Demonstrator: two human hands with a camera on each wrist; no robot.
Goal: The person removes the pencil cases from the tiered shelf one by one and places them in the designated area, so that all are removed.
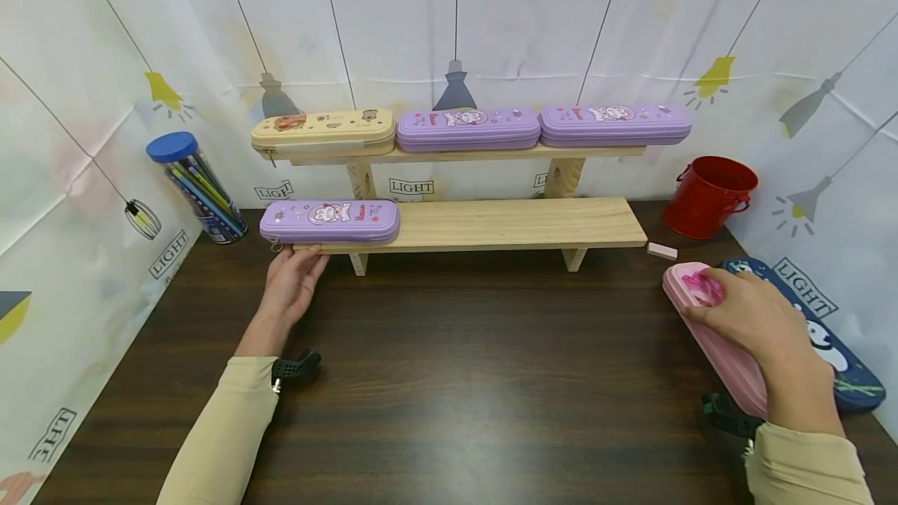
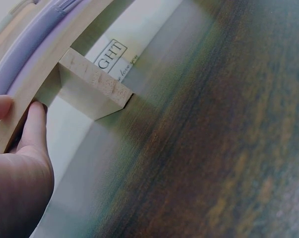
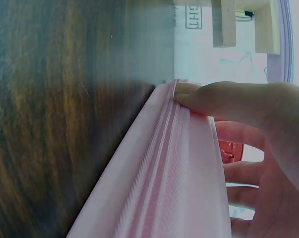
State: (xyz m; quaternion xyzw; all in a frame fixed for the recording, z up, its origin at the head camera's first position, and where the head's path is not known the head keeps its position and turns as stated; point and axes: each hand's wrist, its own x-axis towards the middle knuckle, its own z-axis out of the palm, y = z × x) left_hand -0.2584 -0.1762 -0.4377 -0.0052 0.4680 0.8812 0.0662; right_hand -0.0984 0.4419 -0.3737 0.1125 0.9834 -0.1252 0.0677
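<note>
At the left end of the two-tier wooden shelf (image 1: 519, 224), my left hand (image 1: 288, 287) grips the lower board's front edge. The left wrist view shows its thumb under the board (image 2: 20, 116) and a finger against the front. Just above that hand, a purple pencil case (image 1: 330, 223) lies on the board. Over on the right, my right hand (image 1: 758, 314) holds a pink pencil case (image 1: 722, 357) near its far end. Its thumb (image 3: 189, 91) presses the zipper side, with the other fingers spread over the lid. A navy panda pencil case (image 1: 835, 357) lies alongside, partly hidden by the hand.
On the upper tier sit a cream pencil case (image 1: 326, 131) and two purple ones (image 1: 468, 129). A blue-lidded tub of pencils (image 1: 199, 189) stands left of the shelf. To the right are a red bucket (image 1: 708, 197) and a small pink eraser-like block (image 1: 662, 251).
</note>
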